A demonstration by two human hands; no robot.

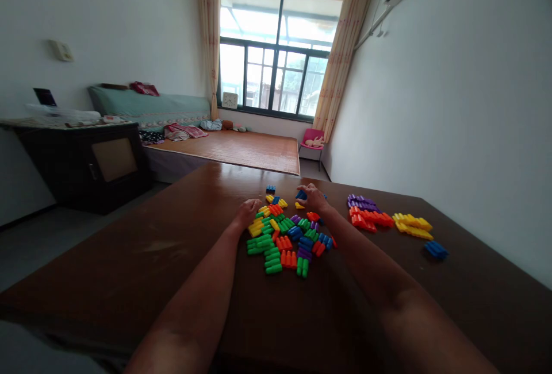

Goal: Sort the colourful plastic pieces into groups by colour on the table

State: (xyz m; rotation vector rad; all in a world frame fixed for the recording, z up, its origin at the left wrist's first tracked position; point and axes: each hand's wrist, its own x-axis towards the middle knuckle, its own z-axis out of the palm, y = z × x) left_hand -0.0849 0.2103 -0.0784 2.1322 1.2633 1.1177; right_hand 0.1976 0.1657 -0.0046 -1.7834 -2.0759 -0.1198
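Note:
Bullet-shaped plastic building blocks in several colours lie in a loose pile on the dark brown table (pixel 172 247). My right hand (pixel 314 197) is at the far side of the pile, with thumb and fingers curled round a blue block (pixel 301 195). Just below those fingertips lies a yellow block (pixel 299 205). At the pile's left edge rests my left hand (pixel 249 212), fingers stretched out and holding nothing, beside yellow blocks (pixel 256 226). Green blocks (pixel 259 244) and orange blocks (pixel 288 259) lie nearer to me. One small blue block (pixel 271 189) sits beyond the pile.
On the right of the table, blocks lie grouped by colour: purple blocks (pixel 362 203), orange blocks (pixel 370 219), yellow blocks (pixel 413 226) and a blue block (pixel 436 250). Past the table are a bed (pixel 241 147), a dark cabinet (pixel 86 161) and a pink chair (pixel 311 135).

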